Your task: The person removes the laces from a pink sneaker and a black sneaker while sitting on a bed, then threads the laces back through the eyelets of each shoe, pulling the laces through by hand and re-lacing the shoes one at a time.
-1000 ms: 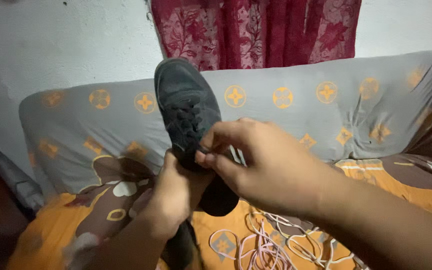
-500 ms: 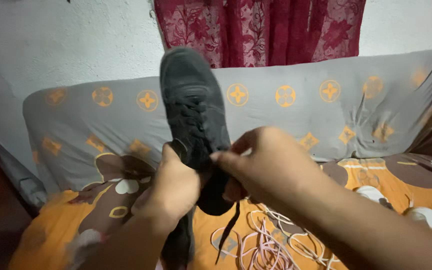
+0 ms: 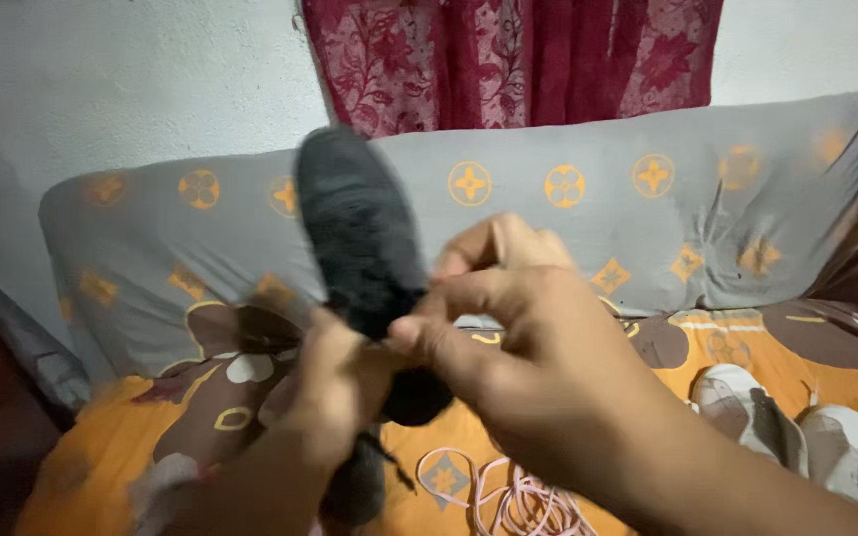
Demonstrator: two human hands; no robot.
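Note:
My left hand (image 3: 335, 392) grips a black sneaker (image 3: 355, 233) by its heel end and holds it toe-up in front of me. The shoe is blurred from motion. My right hand (image 3: 508, 337) is at the shoe's right side, with thumb and forefinger pinched together at its lace area. I cannot make out the black lace between those fingers. A dark strand hangs below the shoe near my left wrist.
A pile of loose pink and white laces (image 3: 508, 496) lies on the orange patterned bedsheet (image 3: 101, 457). Two white shoes (image 3: 796, 432) rest at the lower right. A long grey patterned bolster (image 3: 568, 218) lies behind, under a red curtain (image 3: 508, 60).
The shoe has tilted left and dropped a little. My right hand has risen and come closer to the camera. The view has shifted, bringing the white shoes more into sight.

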